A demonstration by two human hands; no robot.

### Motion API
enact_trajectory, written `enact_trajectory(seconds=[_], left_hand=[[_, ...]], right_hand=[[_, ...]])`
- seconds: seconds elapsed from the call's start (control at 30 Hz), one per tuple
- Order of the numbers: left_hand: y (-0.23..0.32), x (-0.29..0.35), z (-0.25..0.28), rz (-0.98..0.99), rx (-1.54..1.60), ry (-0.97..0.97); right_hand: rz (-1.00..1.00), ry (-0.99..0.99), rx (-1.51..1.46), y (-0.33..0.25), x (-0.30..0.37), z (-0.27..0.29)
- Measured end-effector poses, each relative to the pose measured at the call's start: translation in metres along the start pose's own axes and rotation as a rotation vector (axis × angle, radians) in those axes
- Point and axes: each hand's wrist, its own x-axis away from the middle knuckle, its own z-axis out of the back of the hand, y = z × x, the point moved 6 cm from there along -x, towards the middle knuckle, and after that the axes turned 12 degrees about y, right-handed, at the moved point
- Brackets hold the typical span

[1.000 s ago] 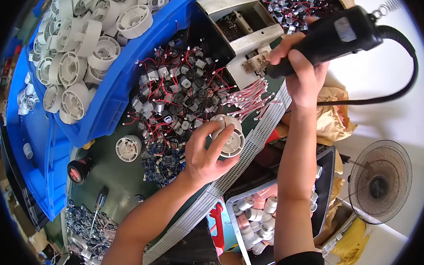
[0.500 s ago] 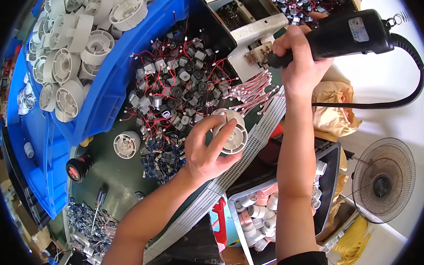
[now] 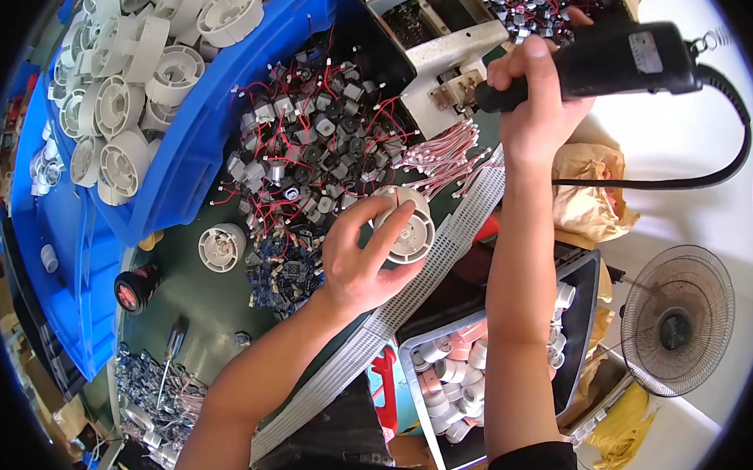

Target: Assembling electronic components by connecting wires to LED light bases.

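Observation:
My left hand (image 3: 362, 257) grips a round white plastic housing (image 3: 412, 233) over the front edge of the bench, its spoked face turned up. My right hand (image 3: 539, 102) is wrapped round a black electric screwdriver (image 3: 613, 61), held nearly level, with its front end beside the metal outlet of a screw feeder (image 3: 446, 51). The outlet and the tool's front end look close together; whether they touch I cannot tell. Another white housing (image 3: 222, 247) with small parts inside lies on the green bench to the left of my left hand.
A heap of small motors with red wires (image 3: 313, 137) fills the middle, beside circuit boards (image 3: 284, 277) and bundled wires (image 3: 448, 152). White housings crowd a blue bin (image 3: 187, 130). A screwdriver (image 3: 173, 349) and black jar (image 3: 138, 289) lie left; a crate (image 3: 436, 451) and fan (image 3: 676, 331) stand right.
The electric screwdriver and my right hand have tilted slightly, with a finger lifting off its top. My left hand keeps its hold on the housing. The whole view has shifted a little.

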Motion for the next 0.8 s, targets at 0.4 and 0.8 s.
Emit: enact_trajectory(seconds=[0.4,0.8], left_hand=[[0.0,-0.001,0.001,0.014,-0.001,0.005],[0.003,-0.003,0.002,0.019,0.008,0.024]], right_hand=[[0.04,0.026,-0.001,0.005,0.005,0.009],[0.047,0.005,0.004,0.004,0.011,0.009]])
